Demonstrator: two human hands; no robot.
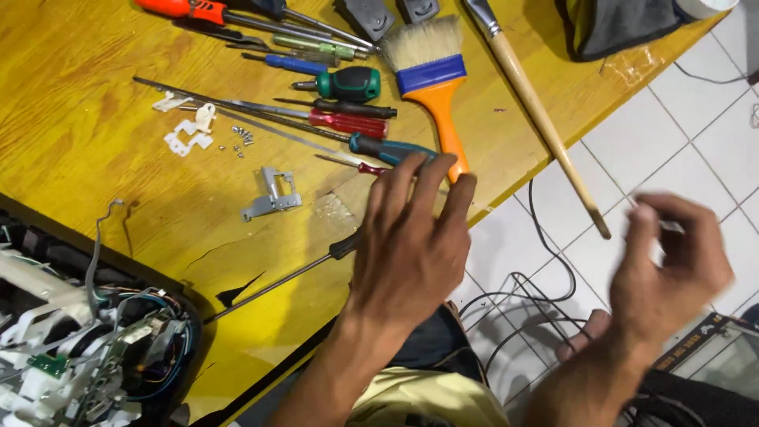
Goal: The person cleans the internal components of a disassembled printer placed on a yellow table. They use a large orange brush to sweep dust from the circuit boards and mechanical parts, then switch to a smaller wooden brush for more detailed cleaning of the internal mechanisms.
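Observation:
My left hand [411, 237] hovers with its fingers stretched out over the front edge of the yellow wooden table [95, 103], holding nothing. Its fingertips reach the end of the orange-handled paintbrush [431, 71] and a teal screwdriver [387, 148]. Under the palm lies a long thin screwdriver with a black handle [277, 281]. My right hand [672, 261] is off the table above the tiled floor, blurred, its fingers curled and pinching a small thin pale piece [670, 225].
Several screwdrivers [348, 103] lie in a row by a long wooden-handled brush [538, 111]. Small screws [241, 136], white plastic bits [188, 138] and a metal bracket [273, 196] lie loose. An opened device with wires [95, 340] sits bottom left. Cables [522, 300] trail on the floor.

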